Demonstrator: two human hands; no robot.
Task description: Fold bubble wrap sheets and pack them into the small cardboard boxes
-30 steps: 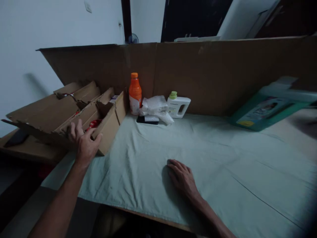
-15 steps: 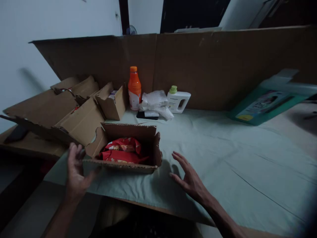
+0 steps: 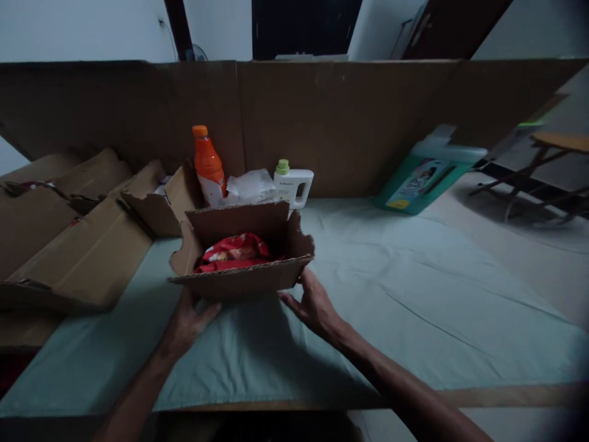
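Both hands hold an open cardboard box [image 3: 243,281] from below, one at each lower end. Red printed packets [image 3: 237,248] lie inside it. My left hand [image 3: 186,322] grips the left underside, thumb showing in front and the other fingers hidden by the box. At the right lower corner, my right hand [image 3: 315,301] is closed on the box, its fingertips partly out of sight behind the cardboard. The box appears raised off the green cloth [image 3: 359,276], with a shadow beneath it.
Behind the box stand an orange bottle [image 3: 209,169], bubble wrap [image 3: 251,184] and a white jug [image 3: 292,187] with a green cap. A large teal jug [image 3: 423,175] is farther right. More cardboard boxes [image 3: 87,245] sit at left. A cardboard panel [image 3: 345,123] spans the back.
Both hands have moved in from apart and taken hold of the cardboard box, which now appears lifted and shifted away from me. The view has turned to the right.
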